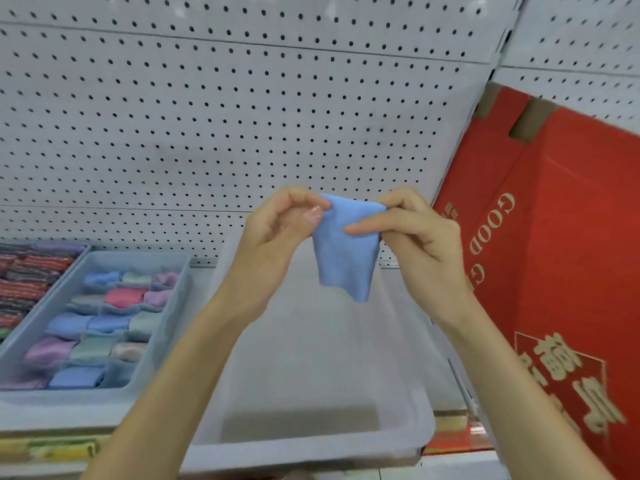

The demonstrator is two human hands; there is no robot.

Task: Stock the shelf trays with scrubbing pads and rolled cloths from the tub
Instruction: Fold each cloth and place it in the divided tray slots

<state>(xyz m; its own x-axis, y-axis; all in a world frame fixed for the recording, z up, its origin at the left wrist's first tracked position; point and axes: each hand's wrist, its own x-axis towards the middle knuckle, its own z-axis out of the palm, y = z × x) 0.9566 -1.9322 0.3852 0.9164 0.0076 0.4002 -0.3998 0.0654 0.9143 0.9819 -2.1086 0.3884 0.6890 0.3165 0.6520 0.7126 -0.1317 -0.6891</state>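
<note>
A light blue cloth (344, 251) hangs unrolled in front of me, above a translucent white tub (311, 448) on the shelf. My left hand (277, 230) pinches its upper left corner and my right hand (415, 233) pinches its upper right corner. No other cloth or pad shows inside the tub. To the left stands a grey divided tray (173, 306) filled with several rolled cloths (121, 296) in blue, pink, purple and green. At the far left edge sit striped scrubbing pads (24, 282) in another tray.
A white pegboard wall (242, 116) backs the shelf. A large red cardboard box (561, 271) with gold lettering leans at the right, close to my right forearm. Coloured price strips run along the shelf's front edge (52, 448).
</note>
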